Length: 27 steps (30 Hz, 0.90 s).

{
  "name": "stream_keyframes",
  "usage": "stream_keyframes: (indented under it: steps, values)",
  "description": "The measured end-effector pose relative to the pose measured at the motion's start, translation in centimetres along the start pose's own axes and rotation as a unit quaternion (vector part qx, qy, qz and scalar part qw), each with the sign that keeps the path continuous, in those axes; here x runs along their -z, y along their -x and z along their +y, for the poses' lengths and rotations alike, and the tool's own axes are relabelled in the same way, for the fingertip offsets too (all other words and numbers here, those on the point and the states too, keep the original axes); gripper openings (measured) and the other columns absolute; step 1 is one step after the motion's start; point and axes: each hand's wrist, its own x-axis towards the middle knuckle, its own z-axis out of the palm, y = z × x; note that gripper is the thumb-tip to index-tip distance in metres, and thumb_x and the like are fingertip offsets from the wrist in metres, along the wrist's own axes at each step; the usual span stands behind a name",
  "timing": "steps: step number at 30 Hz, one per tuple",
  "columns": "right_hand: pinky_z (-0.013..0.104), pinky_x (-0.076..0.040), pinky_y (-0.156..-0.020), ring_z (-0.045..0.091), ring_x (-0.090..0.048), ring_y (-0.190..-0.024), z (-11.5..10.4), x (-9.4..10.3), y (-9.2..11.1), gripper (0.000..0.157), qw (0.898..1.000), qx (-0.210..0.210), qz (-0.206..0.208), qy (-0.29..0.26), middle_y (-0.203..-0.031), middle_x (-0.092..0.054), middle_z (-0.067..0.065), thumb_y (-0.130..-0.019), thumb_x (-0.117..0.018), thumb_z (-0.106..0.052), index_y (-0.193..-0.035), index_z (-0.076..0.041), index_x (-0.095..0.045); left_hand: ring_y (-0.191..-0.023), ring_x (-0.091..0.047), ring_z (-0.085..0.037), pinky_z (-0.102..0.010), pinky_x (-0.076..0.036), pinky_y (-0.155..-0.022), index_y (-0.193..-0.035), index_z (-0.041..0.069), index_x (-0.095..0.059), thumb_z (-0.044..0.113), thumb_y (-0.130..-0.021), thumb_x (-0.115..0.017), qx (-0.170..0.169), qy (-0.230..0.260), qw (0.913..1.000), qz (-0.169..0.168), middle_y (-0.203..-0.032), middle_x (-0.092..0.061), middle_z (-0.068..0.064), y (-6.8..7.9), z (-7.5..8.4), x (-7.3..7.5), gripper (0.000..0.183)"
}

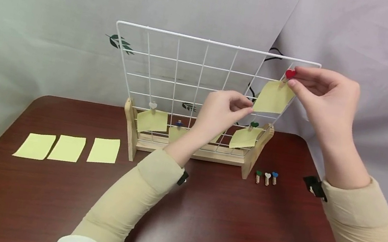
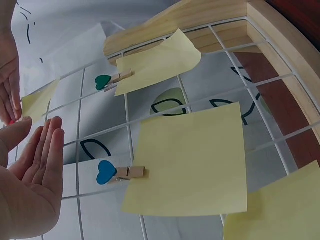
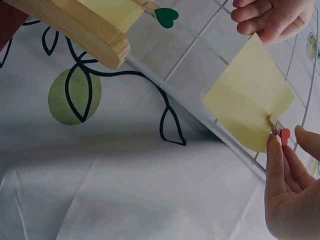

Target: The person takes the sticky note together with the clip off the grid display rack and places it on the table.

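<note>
In the head view my right hand (image 1: 331, 102) pinches a red heart clothespin (image 1: 290, 73) near the top right corner of a white wire grid (image 1: 203, 65). The clothespin sits on the edge of a yellow sticky note (image 1: 274, 97), seen tilted in the right wrist view, where the red heart (image 3: 285, 136) lies between thumb and fingers. My left hand (image 1: 221, 110) holds the note's lower left corner between thumb and fingertips. Lower on the grid hang several more notes, one under a green heart clothespin (image 1: 254, 124), one under a white heart clothespin (image 1: 152, 106).
Wooden feet (image 1: 131, 129) hold the grid upright on a dark red table (image 1: 199, 225). Three loose notes (image 1: 67, 148) lie at the left. At the right lie three heart clothespins, green (image 1: 258, 176), white (image 1: 267, 178) and blue (image 1: 275, 178). My left forearm hides part of the lower grid.
</note>
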Motion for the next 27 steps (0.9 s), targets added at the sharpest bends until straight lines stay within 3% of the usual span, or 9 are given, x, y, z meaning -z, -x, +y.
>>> stream_keyframes:
  steps: [9, 17, 27]
  values:
    - [0.008, -0.058, -0.077, -0.006, -0.076, -0.078, -0.2, -0.5, -0.1, 0.026, 1.0, -0.001, 0.009, 0.016, -0.082, -0.077, -0.027, -0.088, -0.08, 0.002, -0.114, 0.004, -0.08, -0.083, -0.076, -0.011, -0.016, -0.051, -0.066, -0.112, 0.011, -0.083, 0.023, -0.098, -0.079, 0.009, -0.009, 0.9999, 0.001, -0.105, -0.084, -0.002, -0.3, 0.5, -0.4, 0.018]
    - [0.008, -0.057, -0.077, -0.006, -0.075, -0.077, -0.3, -0.7, -0.3, 0.023, 0.999, -0.002, 0.015, 0.029, -0.079, -0.075, -0.027, -0.089, -0.08, 0.001, -0.111, 0.003, -0.081, -0.085, -0.077, -0.012, -0.014, -0.053, -0.072, -0.112, 0.009, -0.082, 0.022, -0.1, -0.077, -0.005, -0.015, 0.9999, -0.006, -0.104, -0.084, -0.003, -0.5, 0.7, -0.7, 0.019]
    - [0.006, -0.056, -0.076, -0.009, -0.073, -0.074, -0.5, -1.0, -0.3, 0.021, 0.998, -0.002, 0.016, 0.054, -0.077, -0.073, -0.03, -0.091, -0.077, 0.0, -0.11, 0.004, -0.082, -0.087, -0.078, -0.011, -0.013, -0.054, -0.074, -0.112, 0.008, -0.081, 0.02, -0.099, -0.078, 0.0, -0.008, 0.9998, -0.017, -0.103, -0.084, -0.003, -0.7, 1.1, -0.8, 0.018]
